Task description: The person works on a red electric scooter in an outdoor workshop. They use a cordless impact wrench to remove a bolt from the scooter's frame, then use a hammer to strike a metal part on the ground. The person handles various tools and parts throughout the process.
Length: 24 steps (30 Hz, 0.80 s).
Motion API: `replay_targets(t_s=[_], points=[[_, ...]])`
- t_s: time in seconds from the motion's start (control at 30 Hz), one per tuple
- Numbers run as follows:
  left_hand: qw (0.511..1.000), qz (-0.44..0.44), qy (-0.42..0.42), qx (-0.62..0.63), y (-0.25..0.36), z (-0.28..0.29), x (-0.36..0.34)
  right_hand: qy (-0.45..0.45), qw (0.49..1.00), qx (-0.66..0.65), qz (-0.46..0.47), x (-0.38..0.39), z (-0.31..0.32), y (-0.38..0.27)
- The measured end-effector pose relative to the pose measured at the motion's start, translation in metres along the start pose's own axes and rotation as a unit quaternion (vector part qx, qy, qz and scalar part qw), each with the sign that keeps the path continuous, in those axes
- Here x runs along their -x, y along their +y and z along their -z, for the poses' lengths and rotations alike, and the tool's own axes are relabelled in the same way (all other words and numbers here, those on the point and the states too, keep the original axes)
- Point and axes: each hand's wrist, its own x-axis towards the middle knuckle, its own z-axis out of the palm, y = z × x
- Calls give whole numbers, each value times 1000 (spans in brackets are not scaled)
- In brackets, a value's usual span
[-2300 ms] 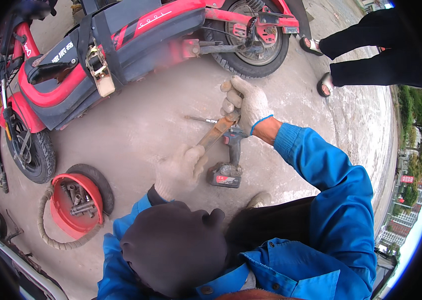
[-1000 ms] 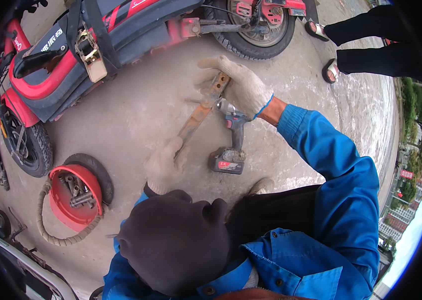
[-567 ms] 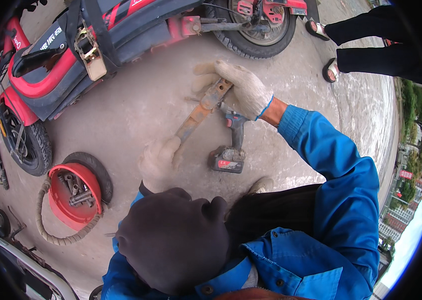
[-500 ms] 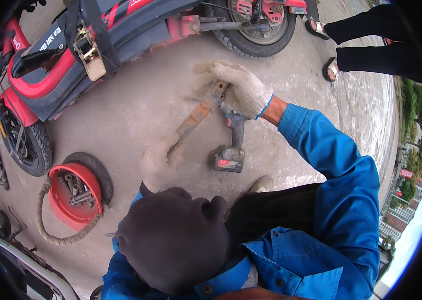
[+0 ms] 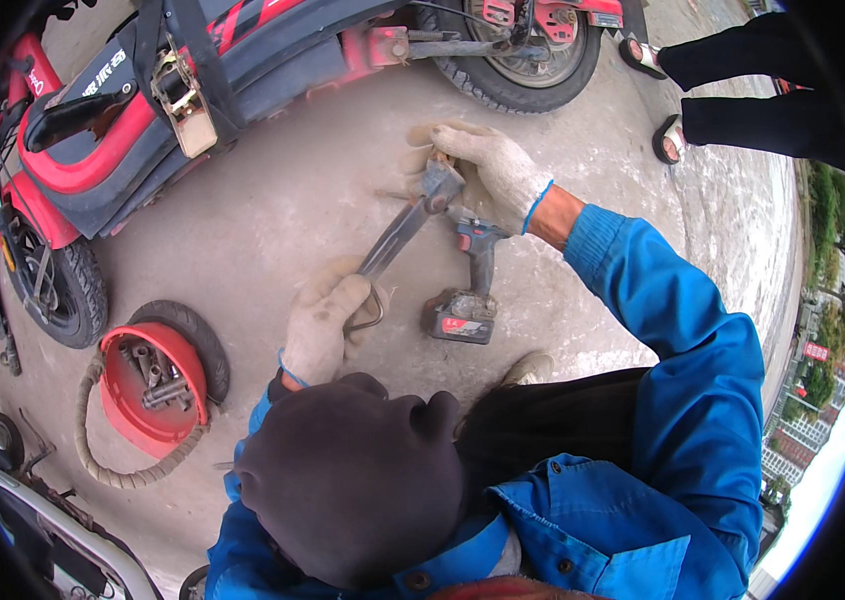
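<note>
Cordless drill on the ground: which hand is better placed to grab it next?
Probably the right hand: it is nearer the cordless drill, by its head; the left hand is farther off, on the lower end of the metal bar. The right would first have to release the bar.

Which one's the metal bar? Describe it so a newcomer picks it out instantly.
Find the red scooter across the top. Below it, the metal bar slants from the gloved left hand up to the gloved right hand. Unlike the drill beside it, it is long, slim and has no battery.
</note>
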Motion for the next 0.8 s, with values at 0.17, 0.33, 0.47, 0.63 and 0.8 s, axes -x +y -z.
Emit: replay_targets(t_s=[0.17, 0.33, 0.47, 0.63, 0.8], points=[[994, 28, -70, 75, 8, -6, 7, 17, 999, -42, 8, -9, 1, 9], [995, 42, -9, 84, -9, -23, -2, 11, 998, -62, 17, -3, -5, 11], [995, 37, -63, 67, -31, -7, -24, -53, 995, -82, 7, -12, -4, 26], [994, -7, -25, 107, -48, -23, -37, -35, 999, 0, -2, -9, -21, 31], [992, -76, -35, 90, -36, -24, -26, -11, 1000, 12, 5, -29, -40, 27]])
